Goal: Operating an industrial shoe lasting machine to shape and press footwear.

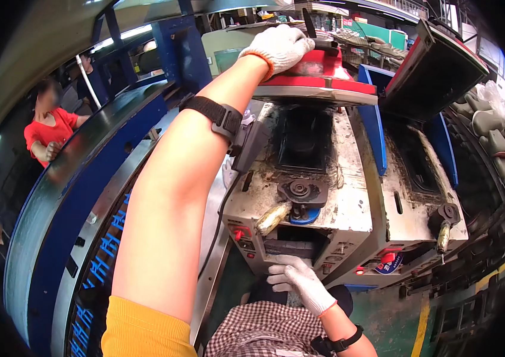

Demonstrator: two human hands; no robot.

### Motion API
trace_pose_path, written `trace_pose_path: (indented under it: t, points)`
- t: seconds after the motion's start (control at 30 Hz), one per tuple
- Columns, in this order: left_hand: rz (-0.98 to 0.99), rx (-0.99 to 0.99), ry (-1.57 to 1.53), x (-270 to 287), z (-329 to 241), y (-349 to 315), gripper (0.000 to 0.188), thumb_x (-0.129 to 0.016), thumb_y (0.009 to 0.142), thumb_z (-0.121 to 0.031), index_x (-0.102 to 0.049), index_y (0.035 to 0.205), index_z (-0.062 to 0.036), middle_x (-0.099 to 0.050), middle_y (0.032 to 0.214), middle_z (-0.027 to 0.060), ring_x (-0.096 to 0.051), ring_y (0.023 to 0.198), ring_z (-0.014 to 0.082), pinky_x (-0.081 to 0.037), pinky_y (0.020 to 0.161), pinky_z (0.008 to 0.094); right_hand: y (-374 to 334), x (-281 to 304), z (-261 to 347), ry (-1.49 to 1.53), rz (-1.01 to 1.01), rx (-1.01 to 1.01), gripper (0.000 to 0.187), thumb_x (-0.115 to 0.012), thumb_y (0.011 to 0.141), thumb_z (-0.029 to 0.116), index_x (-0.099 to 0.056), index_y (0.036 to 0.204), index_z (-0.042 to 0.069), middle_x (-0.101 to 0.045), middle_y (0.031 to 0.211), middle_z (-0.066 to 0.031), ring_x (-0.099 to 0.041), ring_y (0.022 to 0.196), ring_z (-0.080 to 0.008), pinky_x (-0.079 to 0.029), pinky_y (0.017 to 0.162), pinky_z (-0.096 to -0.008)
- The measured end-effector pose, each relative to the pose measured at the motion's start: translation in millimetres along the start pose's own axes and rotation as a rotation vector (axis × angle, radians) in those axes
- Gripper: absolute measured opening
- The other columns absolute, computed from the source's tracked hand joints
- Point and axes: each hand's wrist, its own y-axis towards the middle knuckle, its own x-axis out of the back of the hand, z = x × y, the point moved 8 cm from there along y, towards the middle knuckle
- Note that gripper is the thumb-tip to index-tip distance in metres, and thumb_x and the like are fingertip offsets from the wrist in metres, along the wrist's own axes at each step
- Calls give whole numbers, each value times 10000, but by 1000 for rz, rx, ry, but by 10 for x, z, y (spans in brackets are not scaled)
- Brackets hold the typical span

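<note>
Around the work, a dim workshop with green floor at lower right, a long blue-sided machine down the left, and a co-worker in a red shirt beyond it at upper left. At centre, a pale, grimy box machine, with a dark recess in its top and a red lid above that recess, at upper centre, apart from it. Left hand stretched out to the lid, grip closed on the dark handle there. Right hand at lower centre, grip loose with fingers spread, holding nothing visible, near the machine's front and below the taped lever. Seems to be at the lid-handling step; from one moment, cannot tell raising from lowering. Probably calls for a steady hold on the handle, the lid guided along its hinge path, and right-hand fingers kept clear of the recess. To the right, a neighbouring machine with its lid tilted up, and pale shoe-like shapes near the right edge.
</note>
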Motion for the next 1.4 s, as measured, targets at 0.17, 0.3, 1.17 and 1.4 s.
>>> trace_pose_path:
  t: [0.17, 0.3, 1.17, 1.4]
  points:
    - [29, 29, 22, -98, -78, -163, 482, -545, 978, -547, -714, 1135, -125, -742, 1042, 164, -689, 1020, 377, -530, 916, 448, 171, -105, 105, 144, 75, -8, 665, -547, 1067, 367, -293, 1575, 20, -520, 1447, -201, -587, 1268, -296, -497, 1058, -431]
    - [267, 15, -88, -249, -386, -564, 432, -567, 975, -520, -707, 1089, -127, -733, 952, 189, -701, 932, 407, -557, 863, 465, 367, -273, 320, 347, 143, 76, 786, -561, 1050, 405, -165, 1626, 45, -379, 1571, -222, -450, 1413, -354, -403, 1143, -494]
    - [210, -86, -273, -1025, -723, -1669, 266, -681, 910, -349, -703, 925, -85, -676, 776, 204, -692, 790, 403, -543, 747, 491, -307, 1107, 1053, 499, -463, 565, 487, -576, 1049, 370, -512, 1417, 58, -575, 876, -3, -533, 690, -118, -463, 644, -299]
    - [254, -49, -272, -1071, -695, -1662, 284, -684, 907, -361, -703, 917, -78, -677, 778, 204, -694, 800, 402, -544, 759, 488, -320, 1080, 1004, 179, -745, 606, 461, -573, 1057, 314, -495, 1407, 24, -628, 992, -52, -600, 787, -149, -492, 697, -300]
